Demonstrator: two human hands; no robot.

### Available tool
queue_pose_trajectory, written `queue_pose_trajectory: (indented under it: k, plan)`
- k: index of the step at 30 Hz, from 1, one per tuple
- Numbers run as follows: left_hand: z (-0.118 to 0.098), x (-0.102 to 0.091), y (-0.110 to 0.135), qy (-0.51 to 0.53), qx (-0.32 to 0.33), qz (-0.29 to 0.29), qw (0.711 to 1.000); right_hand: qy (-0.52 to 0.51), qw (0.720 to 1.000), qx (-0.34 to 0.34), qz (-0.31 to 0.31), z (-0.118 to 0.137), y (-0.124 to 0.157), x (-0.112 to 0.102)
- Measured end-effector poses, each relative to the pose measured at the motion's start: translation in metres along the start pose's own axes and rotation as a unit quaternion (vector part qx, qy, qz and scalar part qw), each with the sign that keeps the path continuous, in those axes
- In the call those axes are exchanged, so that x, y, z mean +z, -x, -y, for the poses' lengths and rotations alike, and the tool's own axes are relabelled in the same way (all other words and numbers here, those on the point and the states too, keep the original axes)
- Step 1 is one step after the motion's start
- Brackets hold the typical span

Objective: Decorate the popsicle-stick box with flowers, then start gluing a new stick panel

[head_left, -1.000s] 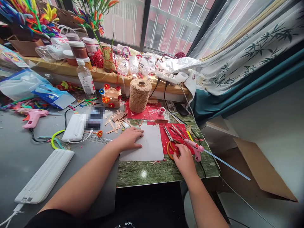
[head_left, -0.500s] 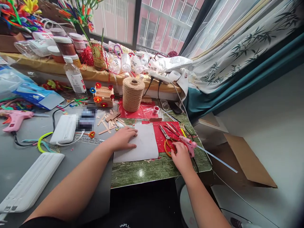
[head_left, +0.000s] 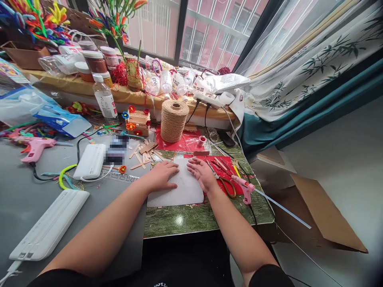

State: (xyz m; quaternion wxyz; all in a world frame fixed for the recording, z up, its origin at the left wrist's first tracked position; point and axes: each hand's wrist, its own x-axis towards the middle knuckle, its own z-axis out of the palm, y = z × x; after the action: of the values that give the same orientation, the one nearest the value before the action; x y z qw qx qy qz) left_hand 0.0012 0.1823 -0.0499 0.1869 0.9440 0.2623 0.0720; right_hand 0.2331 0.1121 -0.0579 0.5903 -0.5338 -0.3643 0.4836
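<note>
A white sheet (head_left: 182, 193) of paper or thin foam lies on the green wood-patterned table part. My left hand (head_left: 163, 176) rests on its left side with fingers spread. Over the sheet's right edge is my right hand (head_left: 202, 174), fingers apart and nothing in them; whether it touches the sheet I cannot tell. Beside that hand, scissors (head_left: 229, 187) with dark yellow handles lie on red sheeting (head_left: 215, 187). A pink glue gun (head_left: 243, 185) with a long clear glue stick stands farther right.
Wooden craft sticks (head_left: 143, 153) are heaped behind my left hand. A big twine spool (head_left: 174, 121) stands at the back, near a small flower-trimmed stick box (head_left: 138, 121). White power banks (head_left: 49, 223) and another pink glue gun (head_left: 37, 148) lie left. An open cardboard box (head_left: 326, 211) is at the right.
My right hand has moved left from the scissors and glue gun to the white sheet's right edge. The scissors have shifted slightly. My left hand stays on the sheet; the view has turned a little.
</note>
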Motion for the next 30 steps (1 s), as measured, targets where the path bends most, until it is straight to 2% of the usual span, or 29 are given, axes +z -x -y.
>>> queue_pose_trajectory:
  k: [2,4,6,8,13,16,17,19,21,22,24,26,27,30]
  plan:
    - [0.001,0.0,0.0,0.0,-0.002,-0.001,1.0,0.0,0.999,-0.012,-0.047,-0.003,-0.016,0.003]
    - [0.001,0.0,0.0,0.003,-0.004,-0.003,1.0,0.035,0.993,-0.074,-0.085,-0.005,-0.023,0.004]
    - [0.001,0.0,0.0,0.008,-0.004,-0.003,1.0,0.074,0.983,-0.144,-0.088,-0.007,-0.022,0.006]
    - [0.0,-0.001,0.001,0.012,-0.007,-0.001,1.0,0.096,0.979,-0.167,-0.063,-0.006,-0.015,0.007]
    - [-0.001,-0.003,0.003,0.027,-0.013,0.001,1.0,0.122,0.987,-0.106,0.008,0.001,0.027,-0.003]
    - [0.0,-0.002,0.003,0.029,-0.011,0.004,1.0,0.115,0.989,-0.053,0.073,-0.003,0.055,-0.016]
    - [0.0,-0.001,0.003,0.028,-0.012,0.006,1.0,0.107,0.991,-0.035,0.076,-0.006,0.061,-0.02]
    - [0.0,0.0,0.003,0.026,-0.016,0.006,1.0,0.103,0.994,-0.032,0.026,-0.011,0.068,-0.024]
    - [0.0,0.0,0.002,0.026,-0.019,0.005,0.999,0.112,0.99,-0.075,-0.045,-0.014,0.071,-0.022]
    - [0.0,0.0,0.002,0.027,-0.018,0.004,0.999,0.113,0.987,-0.098,-0.058,-0.015,0.073,-0.019]
    - [-0.001,-0.001,0.002,0.029,-0.017,0.002,0.999,0.107,0.989,-0.102,-0.004,-0.014,0.075,-0.012]
    - [-0.001,-0.002,0.002,0.029,-0.019,0.001,0.999,0.098,0.991,-0.071,0.055,-0.013,0.078,-0.003]
    - [-0.002,-0.002,0.002,0.029,-0.021,0.0,0.999,0.1,0.991,-0.069,0.047,-0.012,0.08,0.0]
    - [-0.001,-0.002,0.001,0.03,-0.023,0.001,0.999,0.113,0.98,-0.146,-0.079,-0.009,0.09,0.006]
